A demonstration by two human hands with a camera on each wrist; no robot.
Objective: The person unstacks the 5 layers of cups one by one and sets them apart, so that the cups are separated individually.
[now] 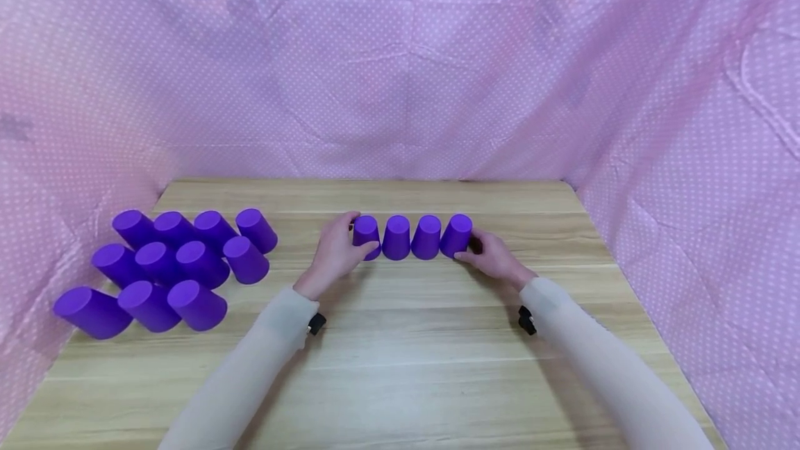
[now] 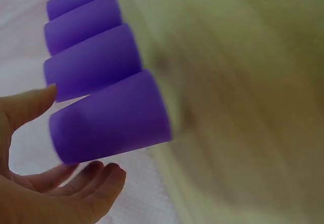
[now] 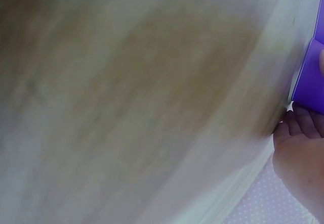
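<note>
Several purple plastic cups stand upside down in a row across the middle of the table. My left hand (image 1: 337, 250) is around the leftmost cup (image 1: 366, 235), thumb on the near side and fingers on the far side. In the left wrist view the thumb (image 2: 33, 107) looks apart from that cup (image 2: 111, 120), while the fingers (image 2: 101, 186) lie along its outer side. At the row's other end, my right hand (image 1: 494, 254) holds the rightmost cup (image 1: 457, 235) between thumb and fingers. The right wrist view catches this cup (image 3: 309, 82) only at its edge.
A group of more upside-down purple cups (image 1: 159, 262) stands in rows on the left of the wooden table (image 1: 400, 367). Pink dotted cloth (image 1: 400, 75) hangs behind the table and along both sides.
</note>
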